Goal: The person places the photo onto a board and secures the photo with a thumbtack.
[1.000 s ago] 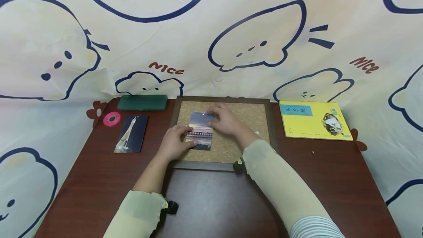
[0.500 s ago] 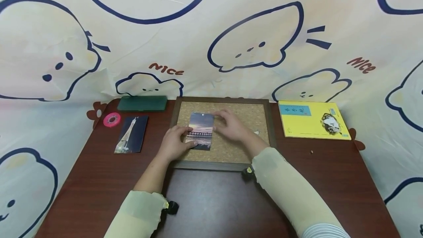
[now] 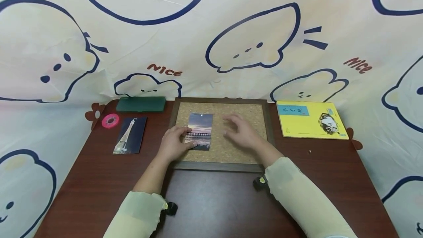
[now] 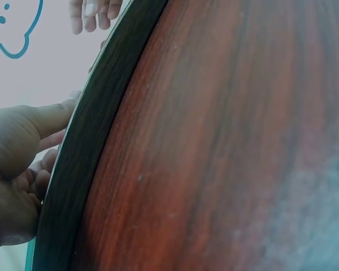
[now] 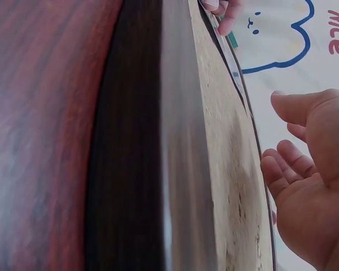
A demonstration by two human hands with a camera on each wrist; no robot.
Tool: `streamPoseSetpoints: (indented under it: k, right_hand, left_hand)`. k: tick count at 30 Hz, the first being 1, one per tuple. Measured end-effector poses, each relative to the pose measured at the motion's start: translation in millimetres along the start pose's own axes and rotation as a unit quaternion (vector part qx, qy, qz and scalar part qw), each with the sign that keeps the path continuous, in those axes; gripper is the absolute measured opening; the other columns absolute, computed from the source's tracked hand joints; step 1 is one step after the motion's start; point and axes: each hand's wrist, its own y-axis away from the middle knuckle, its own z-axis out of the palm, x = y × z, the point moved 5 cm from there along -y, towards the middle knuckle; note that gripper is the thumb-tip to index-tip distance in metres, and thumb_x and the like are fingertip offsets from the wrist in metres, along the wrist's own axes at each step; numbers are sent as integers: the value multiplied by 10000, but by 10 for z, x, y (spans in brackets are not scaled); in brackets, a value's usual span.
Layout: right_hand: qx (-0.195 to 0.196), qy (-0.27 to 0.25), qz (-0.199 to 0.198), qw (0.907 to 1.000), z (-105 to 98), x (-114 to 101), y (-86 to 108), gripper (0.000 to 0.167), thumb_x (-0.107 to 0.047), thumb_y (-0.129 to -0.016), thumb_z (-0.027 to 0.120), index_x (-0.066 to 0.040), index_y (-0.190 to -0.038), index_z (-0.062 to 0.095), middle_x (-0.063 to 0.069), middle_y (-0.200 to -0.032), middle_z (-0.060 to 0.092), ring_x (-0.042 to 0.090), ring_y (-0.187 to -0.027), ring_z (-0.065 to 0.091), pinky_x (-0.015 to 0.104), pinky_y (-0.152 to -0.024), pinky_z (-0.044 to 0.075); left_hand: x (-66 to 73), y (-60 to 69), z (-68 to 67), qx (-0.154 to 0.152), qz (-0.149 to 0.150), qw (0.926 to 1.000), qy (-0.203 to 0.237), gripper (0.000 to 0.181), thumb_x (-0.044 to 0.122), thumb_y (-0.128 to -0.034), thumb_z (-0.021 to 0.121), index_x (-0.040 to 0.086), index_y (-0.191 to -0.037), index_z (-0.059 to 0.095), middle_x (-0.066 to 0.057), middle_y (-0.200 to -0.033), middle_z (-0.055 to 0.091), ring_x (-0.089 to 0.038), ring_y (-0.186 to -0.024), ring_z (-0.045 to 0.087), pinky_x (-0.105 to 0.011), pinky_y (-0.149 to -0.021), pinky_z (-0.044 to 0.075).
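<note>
Left hand (image 3: 172, 144) has got the photo (image 3: 202, 132), mostly poking out right of that grip. Right hand (image 3: 243, 134) just hovers loose over the corkboard (image 3: 224, 155).

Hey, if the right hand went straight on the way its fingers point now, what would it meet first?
Most likely the upper right edge of the purple-sky photo, which the left hand touches. The right hand's height is unclear, so it could pass above.
</note>
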Motion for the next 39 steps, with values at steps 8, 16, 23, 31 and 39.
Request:
streamPoseSetpoints:
  k: [8,16,23,31,39]
  right_hand:
    - [97,40,-39,9999,-94,63,186,530,-281,-980,734,-158,-1468,571,115,-1589,417,346,-1432,436,574,-1152,352]
    - [111,-75,28,9999,-191,184,380,538,-272,-983,726,-159,-1480,555,113,-1579,424,356,-1403,471,575,-1124,391]
    - [408,145,-177,9989,-325,285,547,499,-280,-980,738,-140,-1438,598,101,-1519,500,325,-1354,525,540,-1102,428]
    - [652,158,-165,9976,-451,374,762,494,-219,-962,760,-140,-1427,612,74,-1455,544,306,-1295,566,541,-1046,473]
    - [858,360,-290,9952,-568,489,974,458,-209,-959,766,-139,-1394,641,57,-1341,594,243,-1048,599,449,-860,511]
  left_hand:
    - [-24,20,-6,3,147,9999,61,585,386,-852,862,152,-1355,677,-132,-1328,619,-374,-1285,523,-595,-1069,398]
    - [-80,104,-112,193,464,9955,798,479,243,-904,830,140,-1348,683,-66,-1194,638,-260,-1074,599,-486,-908,493]
    - [-139,160,-229,408,685,9923,945,402,172,-929,797,123,-1317,705,-51,-1105,628,-211,-970,588,-407,-823,493]
    - [-217,250,-401,531,791,9900,1044,384,143,-935,790,91,-1304,702,-81,-1104,631,-208,-949,634,-391,-783,543]
    - [-327,322,-559,850,736,9902,831,369,116,-914,804,72,-1269,714,-115,-1107,642,-269,-953,635,-441,-782,530]
